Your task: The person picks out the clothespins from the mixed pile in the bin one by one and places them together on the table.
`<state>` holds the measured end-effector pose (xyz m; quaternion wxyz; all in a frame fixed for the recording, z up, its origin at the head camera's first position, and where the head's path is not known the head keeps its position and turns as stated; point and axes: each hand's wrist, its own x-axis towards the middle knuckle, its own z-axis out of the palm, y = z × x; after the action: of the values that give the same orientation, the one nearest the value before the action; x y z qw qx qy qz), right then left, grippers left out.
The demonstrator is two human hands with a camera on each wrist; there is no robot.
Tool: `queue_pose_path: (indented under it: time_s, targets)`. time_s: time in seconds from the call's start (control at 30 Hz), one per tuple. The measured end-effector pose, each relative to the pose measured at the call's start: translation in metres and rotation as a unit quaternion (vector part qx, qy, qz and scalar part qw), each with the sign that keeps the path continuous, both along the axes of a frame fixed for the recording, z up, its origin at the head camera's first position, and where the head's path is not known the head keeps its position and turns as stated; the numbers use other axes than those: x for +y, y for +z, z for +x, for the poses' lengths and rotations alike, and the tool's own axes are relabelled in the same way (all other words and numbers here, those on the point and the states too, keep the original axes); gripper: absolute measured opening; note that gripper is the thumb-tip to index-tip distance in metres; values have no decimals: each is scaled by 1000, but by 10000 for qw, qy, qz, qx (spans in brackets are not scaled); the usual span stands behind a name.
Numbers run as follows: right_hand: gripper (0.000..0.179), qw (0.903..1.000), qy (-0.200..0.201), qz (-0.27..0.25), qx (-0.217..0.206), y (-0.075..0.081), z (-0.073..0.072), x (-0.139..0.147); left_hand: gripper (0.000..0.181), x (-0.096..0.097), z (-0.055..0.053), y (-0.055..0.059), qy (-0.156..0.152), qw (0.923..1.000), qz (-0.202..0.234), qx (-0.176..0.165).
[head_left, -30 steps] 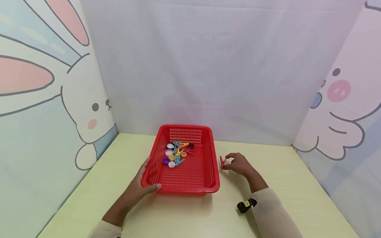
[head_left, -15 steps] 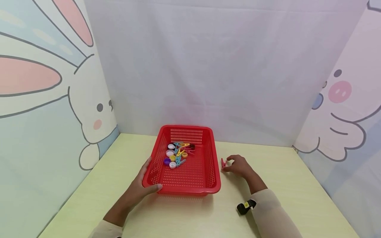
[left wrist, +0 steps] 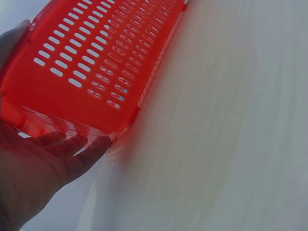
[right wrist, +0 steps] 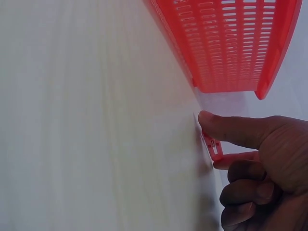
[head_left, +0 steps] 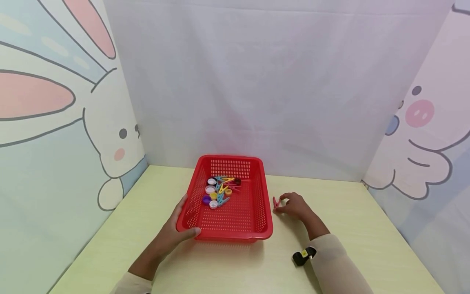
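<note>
A red perforated plastic basket [head_left: 229, 222] stands on the table near the back wall. My left hand [head_left: 170, 234] grips its near left corner, thumb over the rim; in the left wrist view, fingers [left wrist: 89, 156] curl against the basket's outer wall. Right of the basket, my right hand [head_left: 296, 207] holds a pink clothespin [head_left: 276, 203] between thumb and index finger. The right wrist view has this clothespin [right wrist: 212, 145] upright on edge at the tabletop, with the other fingers folded in. Inside the basket lie several clothespins [head_left: 222, 188] and several bottle caps [head_left: 213, 204].
The pale yellow table [head_left: 352, 228] extends around the basket. A white cloth wall [head_left: 249, 81] rises behind, with cartoon-printed panels [head_left: 47, 183] on both sides. A small black device [head_left: 301, 257] with a yellow patch sits at my right sleeve.
The whole head view has shifted slightly. My right fingers have closed in on the pink clothespin beside the basket. The left hand keeps its hold on the basket.
</note>
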<state>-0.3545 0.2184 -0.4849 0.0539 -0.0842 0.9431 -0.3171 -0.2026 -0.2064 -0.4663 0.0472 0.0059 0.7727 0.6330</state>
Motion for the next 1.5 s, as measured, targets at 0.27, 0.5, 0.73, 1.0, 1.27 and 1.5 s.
queue_pose_path:
  time_s: [0.27, 0.5, 0.73, 1.0, 1.27, 1.5]
  targets:
    - [48, 9999, 105, -35, 74, -3, 0, 1, 118, -1, 0, -2, -67, 9998, 175, 15]
    - [57, 9999, 118, -28, 73, -2, 0, 1, 118, -2, -1, -2, -80, 9999, 150, 27]
    - [70, 10000, 85, -32, 11, 0, 1, 1, 118, -1, 1, 1, -102, 9998, 157, 80]
    - [83, 9996, 167, -246, -28, 8, 3, 2, 119, -1, 3, 1, -121, 9998, 135, 96]
    - [84, 9983, 194, -551, 11, 23, 7, 1, 119, -1, 3, 2, -98, 9999, 110, 86]
    - [78, 9964, 376, -747, 137, 39, 9, 4, 120, 0, 2, 1, -59, 9999, 59, 66]
